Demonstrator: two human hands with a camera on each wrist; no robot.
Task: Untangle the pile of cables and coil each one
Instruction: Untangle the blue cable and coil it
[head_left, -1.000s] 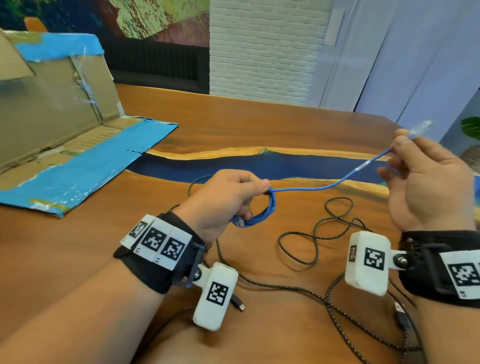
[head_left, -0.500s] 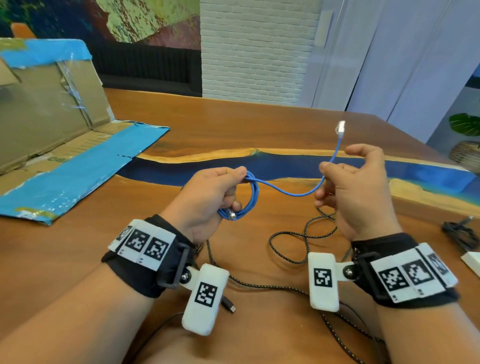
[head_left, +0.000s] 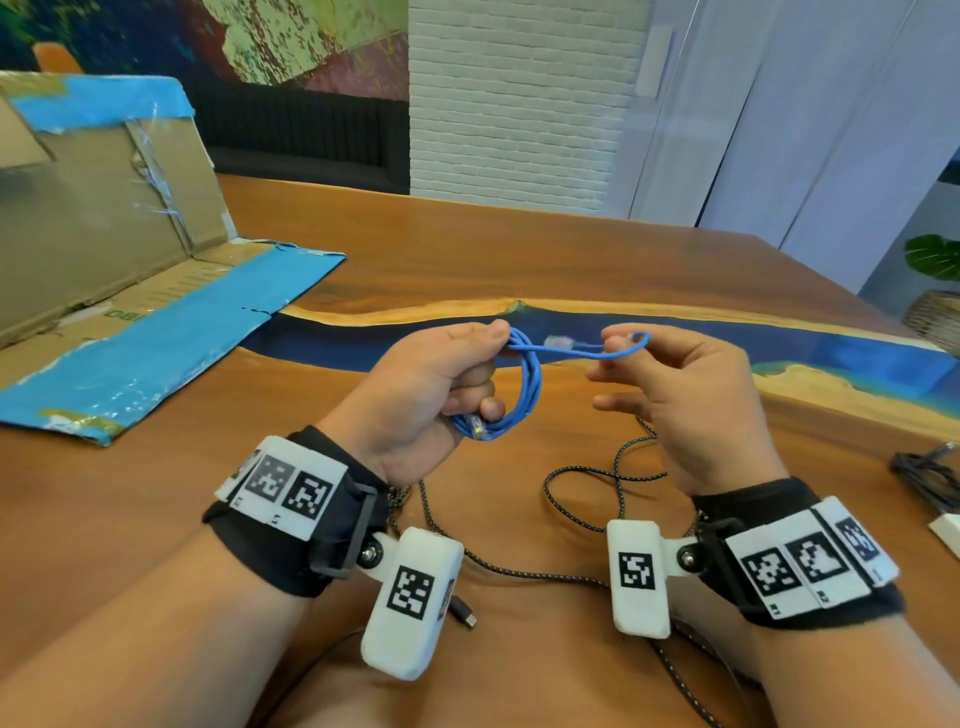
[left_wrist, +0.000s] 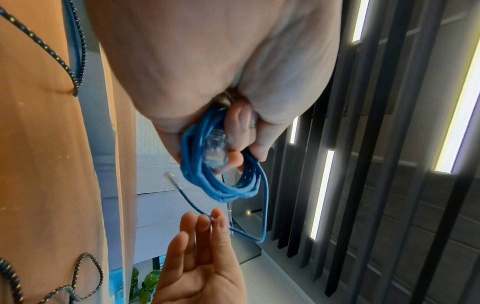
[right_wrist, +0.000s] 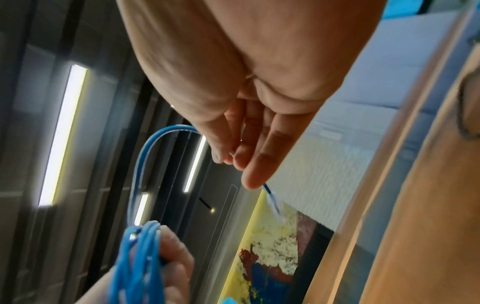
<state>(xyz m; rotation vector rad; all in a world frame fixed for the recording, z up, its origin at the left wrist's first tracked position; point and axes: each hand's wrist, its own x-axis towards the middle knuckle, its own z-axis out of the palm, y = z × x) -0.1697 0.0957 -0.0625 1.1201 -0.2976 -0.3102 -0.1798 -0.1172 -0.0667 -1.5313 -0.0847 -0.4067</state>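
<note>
My left hand (head_left: 441, 379) grips a small coil of blue network cable (head_left: 524, 395) above the table, one clear plug (head_left: 478, 427) sticking out below the fingers. In the left wrist view the coil (left_wrist: 221, 179) wraps round my curled fingers. My right hand (head_left: 670, 384) pinches the cable's short free end between thumb and forefinger, bent into a small loop (head_left: 631, 348), with the other clear plug (head_left: 558, 341) pointing back at the coil. A black braided cable (head_left: 597, 478) lies in loose loops on the wooden table under both hands, its plug (head_left: 465, 613) near my left wrist.
An opened cardboard box with blue tape (head_left: 130, 312) lies at the left of the table (head_left: 519, 249). A dark cable bundle (head_left: 930, 473) and a white block (head_left: 945, 535) sit at the right edge. A blue resin strip (head_left: 831, 353) crosses the table.
My right hand has come in leftward and down toward the coil, folding the free end over into a small loop. The stretch of loose blue cable between the hands has shortened.
</note>
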